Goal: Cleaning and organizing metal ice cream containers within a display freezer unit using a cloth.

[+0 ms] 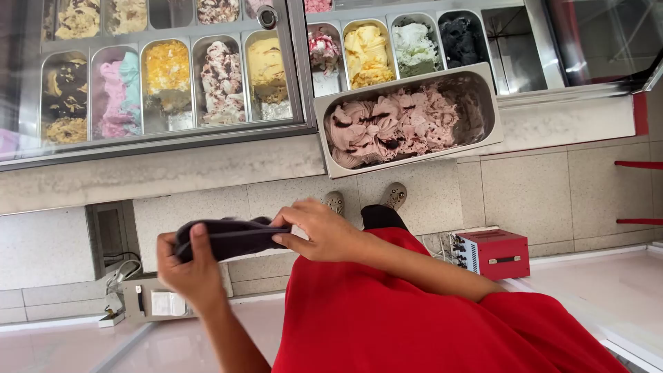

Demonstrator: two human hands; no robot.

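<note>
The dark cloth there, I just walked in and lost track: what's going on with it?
A person in a red garment holds a dark folded cloth stretched between both hands, the left hand gripping one end and the right hand pinching the other. Just beyond, a metal tub of pink ice cream with dark swirls sits tilted on the edge of the display freezer, outside the row of other tubs.

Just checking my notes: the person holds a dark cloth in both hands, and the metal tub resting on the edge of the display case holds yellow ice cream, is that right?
Not quite. The head view shows the metal tub holding pinkish-brown ice cream with dark streaks, not yellow. The left hand and right hand do hold the dark cloth, and the tub rests on the display case edge.
</note>
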